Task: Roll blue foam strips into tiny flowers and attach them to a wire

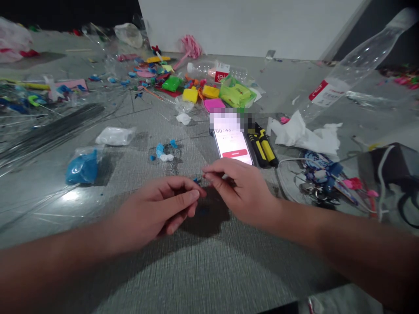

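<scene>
Left hand (157, 211) and right hand (244, 192) are pinching one tiny blue piece (195, 179) together. One glossy phone (234, 146) is lying beside two yellow pens (263, 148).

A lit phone (234, 146) lies beside yellow markers (263, 148); crumpled tissue (304, 135) and a clear bottle (356, 61) nearby

Dim scene, lit from overhead. Hard dark shadow on the table (209, 261) directly under the left hand (157, 209) and right hand (242, 192). Glare patch on the tabletop left of the left hand. Phone screen (234, 146) just beyond the right hand is blown out and part pixelated. Edges bend; the plastic bottle (360, 56) far right of the hands is smeared.
</scene>
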`<state>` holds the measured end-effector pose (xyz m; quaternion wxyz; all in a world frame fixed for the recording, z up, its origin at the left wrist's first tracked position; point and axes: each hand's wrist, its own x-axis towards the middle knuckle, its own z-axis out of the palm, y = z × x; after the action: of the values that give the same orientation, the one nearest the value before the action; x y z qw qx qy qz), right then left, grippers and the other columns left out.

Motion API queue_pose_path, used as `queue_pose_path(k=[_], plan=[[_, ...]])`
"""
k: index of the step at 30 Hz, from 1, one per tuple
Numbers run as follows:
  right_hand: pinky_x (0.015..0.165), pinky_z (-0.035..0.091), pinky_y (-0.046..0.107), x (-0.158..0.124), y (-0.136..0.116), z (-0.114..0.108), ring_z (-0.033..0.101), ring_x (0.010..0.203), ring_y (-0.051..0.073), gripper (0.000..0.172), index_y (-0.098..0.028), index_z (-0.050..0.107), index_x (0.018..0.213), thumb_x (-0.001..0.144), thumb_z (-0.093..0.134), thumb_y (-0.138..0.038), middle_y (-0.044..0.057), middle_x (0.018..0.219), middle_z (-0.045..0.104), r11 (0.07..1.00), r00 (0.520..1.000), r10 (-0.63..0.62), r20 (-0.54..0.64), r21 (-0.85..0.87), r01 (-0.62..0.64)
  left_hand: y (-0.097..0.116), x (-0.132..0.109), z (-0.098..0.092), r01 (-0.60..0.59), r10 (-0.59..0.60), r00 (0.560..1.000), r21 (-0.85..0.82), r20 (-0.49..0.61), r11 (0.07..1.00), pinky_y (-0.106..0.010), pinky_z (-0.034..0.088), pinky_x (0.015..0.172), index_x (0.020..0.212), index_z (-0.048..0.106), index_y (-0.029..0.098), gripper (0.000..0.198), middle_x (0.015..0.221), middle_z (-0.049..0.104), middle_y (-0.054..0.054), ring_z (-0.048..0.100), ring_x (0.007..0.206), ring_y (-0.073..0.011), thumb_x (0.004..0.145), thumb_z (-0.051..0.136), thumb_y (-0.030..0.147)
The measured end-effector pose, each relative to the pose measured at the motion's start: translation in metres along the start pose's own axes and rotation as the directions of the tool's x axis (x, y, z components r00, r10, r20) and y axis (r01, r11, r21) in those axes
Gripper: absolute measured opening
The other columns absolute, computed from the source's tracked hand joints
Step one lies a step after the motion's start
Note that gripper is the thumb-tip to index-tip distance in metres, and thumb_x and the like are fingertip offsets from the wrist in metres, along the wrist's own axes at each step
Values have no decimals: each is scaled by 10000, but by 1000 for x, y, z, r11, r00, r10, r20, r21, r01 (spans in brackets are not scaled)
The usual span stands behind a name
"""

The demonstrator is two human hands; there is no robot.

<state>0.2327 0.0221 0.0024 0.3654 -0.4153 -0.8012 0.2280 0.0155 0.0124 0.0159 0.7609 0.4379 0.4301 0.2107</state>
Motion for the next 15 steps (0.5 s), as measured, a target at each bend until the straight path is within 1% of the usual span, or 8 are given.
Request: queue_pose_path(k=[2, 4, 5, 7, 9, 10, 12, 15], plan=[[670, 470, 235, 0, -1, -1, 635, 746, 117, 79, -169, 696, 936, 974, 636, -203, 9, 838, 723, 1000, 1000, 12, -7, 2, -12, 1, 1, -1, -22, 22, 999, -6, 25, 1000, -90, 258, 379, 906, 661, 178, 192, 680, 603, 60, 417, 417, 4, 950, 682, 363], [620, 435, 236, 0, -3, -2, 580, 666, 105, 193, -168, 661, 824, 998, 608, -232, -6, 735, 666, 999, 999, 33, 4, -7, -33, 1, 1, -1, -29, 29, 999, -5, 35, 1000, -88, 265, 388, 897, 663, 174, 185, 674, 597, 61, 422, 421, 6, 954, 677, 349], [618, 434, 239, 0, -4, -2, 570, 664, 105, 220, -168, 648, 815, 1014, 579, -231, -5, 727, 651, 999, 999, 32, 11, 3, -32, 0, 2, -1, -29, 29, 999, -6, 34, 1000, -88, 268, 390, 896, 663, 172, 185, 674, 595, 61, 424, 423, 7, 959, 670, 346], [644, 462, 241, 0, -5, -3, 596, 728, 114, 163, -169, 650, 895, 1020, 551, -204, 12, 800, 667, 998, 1000, -13, 21, 68, 11, 0, 3, -2, -21, 21, 999, -10, 28, 1000, -90, 274, 390, 880, 655, 167, 205, 678, 592, 59, 426, 426, 4, 963, 661, 354], [695, 507, 245, 0, -6, -3, 631, 818, 124, 75, -174, 661, 1007, 999, 588, -183, 32, 905, 689, 982, 994, -106, 27, 158, 101, -1, 4, -2, -7, 7, 1000, -16, 16, 1000, -95, 286, 385, 865, 642, 166, 233, 679, 594, 58, 430, 426, -2, 951, 670, 380], [725, 524, 248, -1, -6, -3, 639, 847, 125, 78, -174, 670, 1038, 988, 610, -175, 38, 930, 687, 971, 988, -154, 32, 190, 145, -1, 4, -2, 1, -1, 1000, -17, 13, 1000, -98, 293, 383, 867, 638, 167, 241, 676, 597, 58, 434, 424, -6, 938, 682, 392], [762, 539, 253, -1, -6, -2, 640, 852, 123, 87, -174, 698, 1043, 973, 648, -167, 38, 919, 670, 954, 974, -221, 52, 218, 204, 0, 4, -3, 12, -12, 1000, 0, 9, 1000, -104, 307, 383, 879, 639, 167, 240, 674, 608, 54, 448, 426, -15, 914, 701, 397], [746, 549, 254, -2, -6, -1, 629, 823, 121, 117, -190, 725, 1064, 958, 677, -173, 32, 906, 645, 952, 969, -237, 75, 216, 216, 0, 3, -3, 7, -8, 1000, 54, 23, 999, -108, 318, 391, 878, 648, 161, 205, 677, 623, 44, 458, 432, -19, 912, 690, 359]])
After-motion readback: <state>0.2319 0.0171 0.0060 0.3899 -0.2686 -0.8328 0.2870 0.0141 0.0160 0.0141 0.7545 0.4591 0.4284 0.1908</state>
